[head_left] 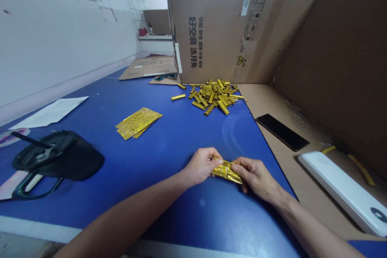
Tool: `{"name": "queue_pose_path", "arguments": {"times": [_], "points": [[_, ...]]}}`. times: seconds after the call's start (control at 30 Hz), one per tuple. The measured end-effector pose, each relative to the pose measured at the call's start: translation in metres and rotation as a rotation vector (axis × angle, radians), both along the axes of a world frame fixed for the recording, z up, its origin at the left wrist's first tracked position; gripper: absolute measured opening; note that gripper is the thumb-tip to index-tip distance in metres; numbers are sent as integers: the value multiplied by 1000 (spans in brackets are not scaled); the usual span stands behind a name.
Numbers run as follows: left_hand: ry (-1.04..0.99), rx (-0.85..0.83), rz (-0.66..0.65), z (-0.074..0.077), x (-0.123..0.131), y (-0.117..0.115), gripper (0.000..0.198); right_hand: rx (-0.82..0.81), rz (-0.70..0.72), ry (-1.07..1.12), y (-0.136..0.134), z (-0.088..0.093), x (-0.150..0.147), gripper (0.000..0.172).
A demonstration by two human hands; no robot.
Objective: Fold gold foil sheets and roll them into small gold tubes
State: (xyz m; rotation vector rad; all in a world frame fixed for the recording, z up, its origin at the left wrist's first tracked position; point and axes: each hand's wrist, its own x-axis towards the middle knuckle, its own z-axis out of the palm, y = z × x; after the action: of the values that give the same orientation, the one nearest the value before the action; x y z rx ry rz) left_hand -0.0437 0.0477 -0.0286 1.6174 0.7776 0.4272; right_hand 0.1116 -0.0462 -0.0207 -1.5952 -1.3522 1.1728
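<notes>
Clock centred on the foil in hand, over the blue table. Left hand has its 9 o'clock end pinched, thumb on top, fingers curled in; right hand grips the 3 o'clock end, thumb on top, some fingers underneath. Both grips narrow, foil between — hands near each other, not touching. Foil is gold, shiny, slightly tilted: long axis about 10 to 4. Tubes, gold too, sit in a loose heap at 12, up near the big carton; two lie apart at the heap's 9–10 side. Flat gold sheets at 10, overlapping in a stack, a bit fanned. Dark lidded mug at 9, handle toward its own 7; white paper lies beyond it, roughly 10. Right side is a brown board — black phone on it at 2, white power bank at 3, yellow cable just beyond that. Flattened cardboard at 11, far end of the table.
</notes>
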Motion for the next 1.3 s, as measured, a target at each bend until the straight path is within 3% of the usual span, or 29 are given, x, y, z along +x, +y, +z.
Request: {"name": "queue_pose_path", "arguments": {"times": [0.17, 0.3, 0.57, 0.97, 1.3], "points": [[54, 222, -34, 1, -3, -6, 12, 98, 106, -207, -1, 5, -2, 28], [86, 258, -80, 2, -3, -11, 13, 178, 175, -379, -1, 7, -6, 33], [41, 164, -54, 2, -4, -4, 11, 96, 136, -231, 0, 6, 1, 33], [-4, -16, -50, 7, -3, 5, 11, 107, 141, -212, 0, 8, 7, 32], [-93, -201, -191, 2, -2, 8, 35, 60, 155, -94, 2, 7, 18, 34]]}}
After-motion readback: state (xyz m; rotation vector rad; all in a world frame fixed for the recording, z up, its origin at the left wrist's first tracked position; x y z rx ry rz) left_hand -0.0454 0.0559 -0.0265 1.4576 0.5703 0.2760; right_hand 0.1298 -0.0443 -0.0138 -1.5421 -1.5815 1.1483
